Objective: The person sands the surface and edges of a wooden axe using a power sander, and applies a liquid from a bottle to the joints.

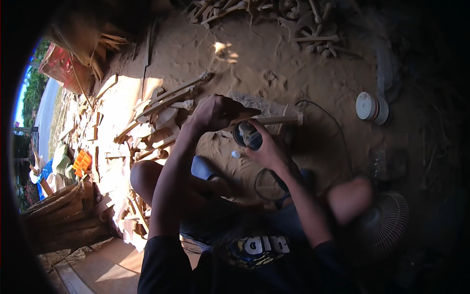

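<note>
Two hands met over a sawdust-covered floor (pixel 274 59) that filled most of the view, with a heap of pale wooden offcuts (pixel 156 117) lying to the person's left and more carved scraps (pixel 303 24) along the far edge. A small electric fan (pixel 387 225) stood by the right knee, and a round white container (pixel 371 108) sat well apart on the right.

The left hand (pixel 215 112) was closed in a firm fist around a slim wooden stick (pixel 279 119), which ran out to the right, its free end just above the floor. The stick looked light and stiff, yet thin enough to snap if levered; a grip close to the worked spot, as here, seemed soundest.

The right hand (pixel 267 152) was wrapped round the body of a handheld power grinder (pixel 247 134), its cord (pixel 338 127) looping away over the sawdust. The tool looked dense and compact, best held around its barrel. Its head sat just under the stick, right beside the left fist; whether they touched could not be told. A small white cap (pixel 236 154) lay on the floor just beneath.
</note>
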Available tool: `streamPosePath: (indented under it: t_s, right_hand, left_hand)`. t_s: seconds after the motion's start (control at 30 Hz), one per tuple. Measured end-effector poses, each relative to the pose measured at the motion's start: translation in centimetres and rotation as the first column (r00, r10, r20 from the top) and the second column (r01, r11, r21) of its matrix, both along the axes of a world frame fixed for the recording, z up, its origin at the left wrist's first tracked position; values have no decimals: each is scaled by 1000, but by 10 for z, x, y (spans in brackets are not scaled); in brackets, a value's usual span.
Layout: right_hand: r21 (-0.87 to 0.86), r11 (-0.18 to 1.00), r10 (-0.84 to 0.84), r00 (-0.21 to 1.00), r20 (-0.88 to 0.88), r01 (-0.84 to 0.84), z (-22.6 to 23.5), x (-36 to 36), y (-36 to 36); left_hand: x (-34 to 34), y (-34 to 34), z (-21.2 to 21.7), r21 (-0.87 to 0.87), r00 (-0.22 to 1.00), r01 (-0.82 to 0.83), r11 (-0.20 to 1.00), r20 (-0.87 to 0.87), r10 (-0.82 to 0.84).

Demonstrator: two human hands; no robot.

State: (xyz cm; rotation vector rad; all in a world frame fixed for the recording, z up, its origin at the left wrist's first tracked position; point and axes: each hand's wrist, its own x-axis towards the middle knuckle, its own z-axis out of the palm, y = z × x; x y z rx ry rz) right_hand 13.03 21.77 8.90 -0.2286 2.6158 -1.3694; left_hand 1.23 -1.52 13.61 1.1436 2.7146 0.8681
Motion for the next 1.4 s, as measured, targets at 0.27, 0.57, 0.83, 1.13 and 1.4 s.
streamPosePath:
  t_s: [0.27,0.57,0.83,1.13,1.4]
  right_hand:
    - [49,999,12,996,88,-16,15,-4,-9]
    - [58,998,14,998,68,-18,12,0,-16]
    - [-24,994,-110,994,27,111,-11,0,4]
    - [-100,936,-339,941,4,338,-51,-21,72]
    - [219,861,-460,887,-44,458,-42,-29,104]
  left_hand:
    - [0,4,16,-30,997,-19,999,77,21]
    - [-4,1,5,-25,996,-24,999,88,26]
    - [1,4,10,-61,991,-63,996,114,69]
    - [2,5,13,-43,993,-29,999,112,34]
    - [14,6,20,-20,994,-87,996,59,89]
